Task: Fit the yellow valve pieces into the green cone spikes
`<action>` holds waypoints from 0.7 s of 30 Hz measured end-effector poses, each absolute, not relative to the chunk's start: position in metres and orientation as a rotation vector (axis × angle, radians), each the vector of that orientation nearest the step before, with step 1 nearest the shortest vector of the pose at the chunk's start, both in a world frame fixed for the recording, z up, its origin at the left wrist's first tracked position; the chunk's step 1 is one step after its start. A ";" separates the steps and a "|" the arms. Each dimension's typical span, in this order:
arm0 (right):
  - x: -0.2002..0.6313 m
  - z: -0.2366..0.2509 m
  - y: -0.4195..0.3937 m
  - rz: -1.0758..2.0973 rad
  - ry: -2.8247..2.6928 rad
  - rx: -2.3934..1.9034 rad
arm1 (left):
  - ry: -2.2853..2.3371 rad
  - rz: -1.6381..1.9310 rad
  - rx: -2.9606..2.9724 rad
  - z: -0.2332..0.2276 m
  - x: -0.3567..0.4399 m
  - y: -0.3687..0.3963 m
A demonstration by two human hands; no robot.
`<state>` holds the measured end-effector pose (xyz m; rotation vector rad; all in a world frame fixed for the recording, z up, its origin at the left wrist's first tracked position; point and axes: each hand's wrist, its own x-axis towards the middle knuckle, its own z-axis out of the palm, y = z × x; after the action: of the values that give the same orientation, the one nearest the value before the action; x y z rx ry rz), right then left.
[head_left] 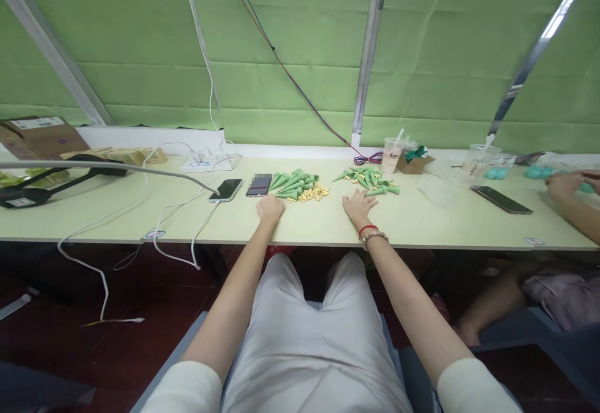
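Observation:
My left hand [270, 207] rests on the pale table [328, 222], fingers curled, holding nothing, just below a phone [259, 185] and beside a pile of green cones [293, 183] with small yellow pieces [313, 194]. My right hand [358, 207] lies flat on the table with fingers spread, empty, just below a second pile of green cones [370, 180]. A red string and a bead bracelet [374, 235] sit on my right wrist.
A phone [225, 190] on a white cable lies left of my hands, near a power strip [206, 162]. Cardboard boxes [40, 135] stand far left. Drink cups [391, 154], a small box [415, 163] and another phone [501, 200] sit right. Another person's hand [565, 184] works at the far right.

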<state>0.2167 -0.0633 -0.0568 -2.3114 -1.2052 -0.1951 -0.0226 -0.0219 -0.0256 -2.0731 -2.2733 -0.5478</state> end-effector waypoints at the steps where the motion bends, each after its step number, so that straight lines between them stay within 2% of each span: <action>1: 0.217 -0.057 -0.063 -0.185 -1.211 -2.316 | -2.273 -0.549 -2.071 -0.025 -0.023 -0.022; 21: 0.218 -0.054 -0.063 -0.177 -1.175 -2.377 | -2.277 -0.544 -2.066 -0.028 -0.023 -0.018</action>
<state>0.2177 -0.0635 -0.0543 -2.3768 -1.1752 -0.1774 -0.0230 -0.0184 -0.0278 -2.0659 -2.2772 -0.5441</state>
